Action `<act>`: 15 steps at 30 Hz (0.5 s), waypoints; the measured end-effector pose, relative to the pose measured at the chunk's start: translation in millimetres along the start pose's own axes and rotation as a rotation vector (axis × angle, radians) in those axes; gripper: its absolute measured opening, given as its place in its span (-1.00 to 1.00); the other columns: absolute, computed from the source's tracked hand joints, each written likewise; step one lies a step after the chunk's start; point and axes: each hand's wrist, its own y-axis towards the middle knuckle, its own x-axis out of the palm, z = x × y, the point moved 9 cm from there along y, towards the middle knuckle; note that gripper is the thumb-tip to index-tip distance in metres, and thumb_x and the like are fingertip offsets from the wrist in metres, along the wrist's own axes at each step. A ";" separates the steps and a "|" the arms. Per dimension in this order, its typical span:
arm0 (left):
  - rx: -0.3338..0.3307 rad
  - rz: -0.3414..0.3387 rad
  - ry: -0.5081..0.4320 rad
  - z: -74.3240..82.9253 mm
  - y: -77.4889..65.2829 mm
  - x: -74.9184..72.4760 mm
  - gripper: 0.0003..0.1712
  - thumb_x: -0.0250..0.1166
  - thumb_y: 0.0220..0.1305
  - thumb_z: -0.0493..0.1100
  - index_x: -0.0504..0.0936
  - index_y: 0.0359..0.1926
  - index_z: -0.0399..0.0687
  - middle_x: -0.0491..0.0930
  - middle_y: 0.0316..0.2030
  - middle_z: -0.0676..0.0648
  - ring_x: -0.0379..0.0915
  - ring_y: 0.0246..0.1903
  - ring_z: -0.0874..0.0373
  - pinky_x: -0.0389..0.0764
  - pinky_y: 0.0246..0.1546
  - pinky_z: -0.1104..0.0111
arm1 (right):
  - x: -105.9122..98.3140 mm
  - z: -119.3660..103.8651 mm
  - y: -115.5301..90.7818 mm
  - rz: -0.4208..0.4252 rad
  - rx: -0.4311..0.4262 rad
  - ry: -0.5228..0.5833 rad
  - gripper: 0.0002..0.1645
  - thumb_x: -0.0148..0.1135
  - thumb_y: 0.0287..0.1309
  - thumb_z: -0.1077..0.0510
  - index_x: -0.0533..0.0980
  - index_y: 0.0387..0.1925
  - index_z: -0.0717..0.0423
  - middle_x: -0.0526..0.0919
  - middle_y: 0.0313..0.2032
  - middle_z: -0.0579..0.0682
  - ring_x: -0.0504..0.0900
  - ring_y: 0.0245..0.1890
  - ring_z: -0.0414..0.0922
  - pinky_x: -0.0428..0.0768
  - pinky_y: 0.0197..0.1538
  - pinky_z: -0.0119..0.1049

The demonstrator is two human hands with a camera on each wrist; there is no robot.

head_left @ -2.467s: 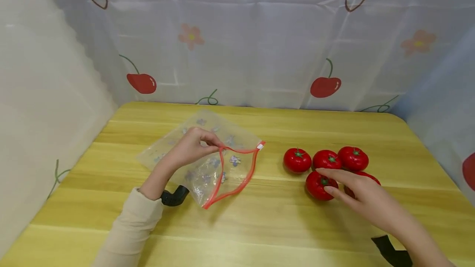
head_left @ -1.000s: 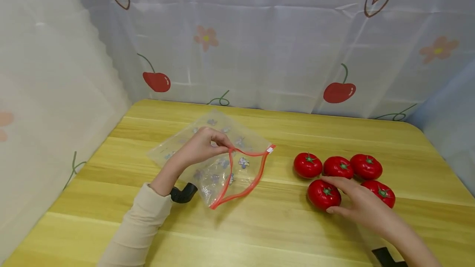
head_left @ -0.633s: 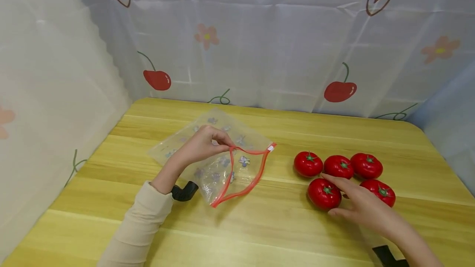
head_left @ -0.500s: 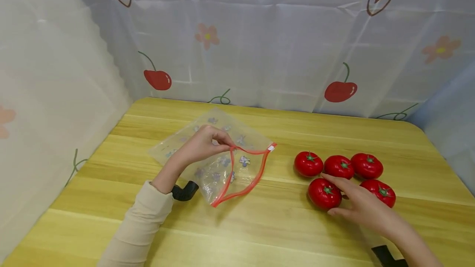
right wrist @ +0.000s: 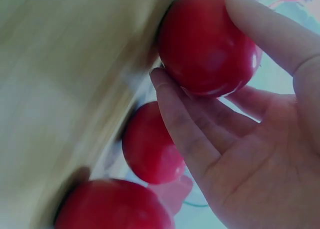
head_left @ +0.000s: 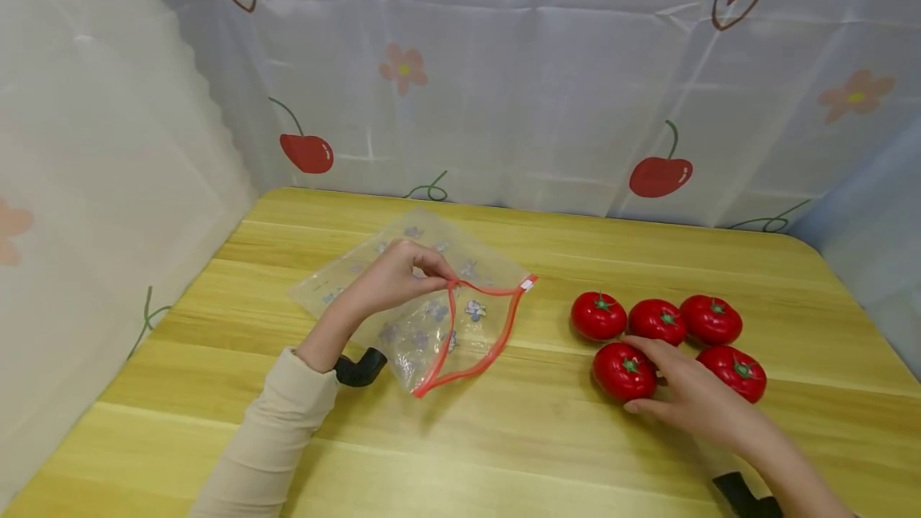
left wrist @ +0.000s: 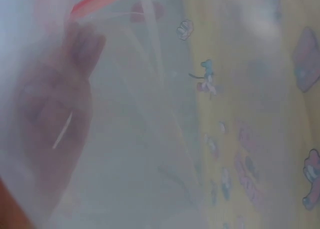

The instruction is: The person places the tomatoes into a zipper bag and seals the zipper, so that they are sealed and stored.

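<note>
My left hand (head_left: 403, 278) pinches the rim of a clear zip bag (head_left: 420, 338) between thumb and fingers. The bag has a red zip edge, a white slider and small cartoon prints; its mouth gapes towards the right. Blurred plastic film covers most of the left wrist view, with the hand (left wrist: 55, 104) showing through it. My right hand (head_left: 691, 390) holds the front-left red tomato (head_left: 622, 374), thumb on one side and fingers on the other. In the right wrist view this tomato (right wrist: 207, 44) sits between thumb and fingers, close to or on the table.
Several more red tomatoes stand close by: one at the left (head_left: 597, 316), others behind (head_left: 656, 320), and one right of the hand (head_left: 734, 372). All are on the yellow wooden table (head_left: 460, 454). A printed curtain (head_left: 489, 102) hangs behind it.
The head view has shifted since the first frame. My right hand has closed in round the front tomato, which has moved slightly left and tilted. My left hand keeps its pinch on the bag.
</note>
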 end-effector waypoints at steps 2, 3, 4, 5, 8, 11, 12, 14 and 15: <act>0.004 0.004 0.000 1.5 -0.1 -0.9 -0.93 0.32 0.13 -0.40 0.72 -0.35 -0.28 0.67 -0.40 -0.06 0.56 -0.40 0.21 0.57 -0.42 0.34 | 0.9 -2.7 1.9 0.006 0.000 0.004 -0.10 0.54 -0.22 0.03 0.34 0.16 0.25 0.48 0.05 0.18 0.46 0.04 0.12 0.48 -0.04 0.04; 0.007 0.005 -0.002 1.8 -0.1 -1.0 -0.93 0.32 0.14 -0.39 0.72 -0.34 -0.29 0.67 -0.40 -0.06 0.56 -0.40 0.21 0.57 -0.42 0.33 | 1.7 -3.6 2.6 0.006 0.001 0.005 -0.11 0.54 -0.21 0.03 0.35 0.16 0.24 0.48 0.04 0.17 0.46 0.03 0.10 0.49 -0.04 0.03; 0.009 0.006 -0.005 2.3 -0.3 -1.1 -0.93 0.32 0.14 -0.39 0.72 -0.34 -0.29 0.67 -0.40 -0.06 0.56 -0.40 0.20 0.57 -0.41 0.32 | 2.6 -4.7 3.4 0.006 0.002 0.006 -0.12 0.54 -0.21 0.03 0.35 0.15 0.23 0.48 0.04 0.16 0.47 0.02 0.09 0.50 -0.05 0.02; 0.008 0.006 -0.006 2.5 -0.1 -1.1 -0.93 0.31 0.14 -0.39 0.72 -0.35 -0.28 0.67 -0.40 -0.06 0.56 -0.41 0.20 0.57 -0.41 0.31 | 3.5 -5.5 4.3 0.004 0.003 0.006 -0.12 0.54 -0.21 0.03 0.35 0.16 0.22 0.48 0.04 0.16 0.47 0.01 0.08 0.51 -0.06 0.01; 0.008 0.006 -0.010 2.8 0.0 -0.8 -0.93 0.31 0.14 -0.39 0.72 -0.35 -0.26 0.67 -0.41 -0.06 0.56 -0.40 0.19 0.58 -0.40 0.27 | 6.7 -9.8 7.9 0.006 0.001 0.005 -0.11 0.54 -0.20 0.05 0.33 0.19 0.20 0.48 0.02 0.13 0.51 -0.08 -0.02 0.55 -0.11 -0.07; 0.006 0.007 -0.008 2.4 -0.4 -1.0 -0.92 0.31 0.13 -0.40 0.72 -0.35 -0.26 0.67 -0.41 -0.04 0.57 -0.40 0.17 0.58 -0.40 0.25 | 10.0 -17.5 12.1 0.015 -0.016 0.010 -0.08 0.54 -0.21 0.08 0.31 0.22 0.17 0.47 0.01 0.12 0.51 -0.12 -0.06 0.56 -0.13 -0.10; 0.005 0.007 -0.009 2.4 -0.6 -1.1 -0.92 0.31 0.13 -0.41 0.72 -0.35 -0.27 0.67 -0.40 -0.04 0.57 -0.40 0.17 0.58 -0.39 0.25 | 10.8 -20.9 13.6 0.019 -0.024 0.014 -0.08 0.54 -0.21 0.09 0.31 0.22 0.16 0.47 0.00 0.11 0.52 -0.12 -0.07 0.56 -0.13 -0.10; 0.002 0.006 -0.010 2.0 -0.9 -1.2 -0.92 0.31 0.14 -0.41 0.72 -0.34 -0.28 0.67 -0.40 -0.04 0.57 -0.39 0.16 0.58 -0.39 0.26 | 12.6 -28.5 16.8 0.026 -0.042 0.030 -0.08 0.54 -0.21 0.11 0.31 0.23 0.16 0.46 0.03 0.12 0.51 -0.04 -0.01 0.53 -0.08 -0.05; -0.001 0.006 -0.009 1.8 -1.1 -1.4 -0.92 0.31 0.14 -0.41 0.72 -0.33 -0.28 0.67 -0.40 -0.04 0.57 -0.39 0.17 0.58 -0.39 0.27 | 13.7 -32.6 18.6 0.026 -0.054 0.040 -0.08 0.54 -0.21 0.11 0.31 0.23 0.16 0.46 0.05 0.12 0.50 0.00 0.01 0.52 -0.06 -0.03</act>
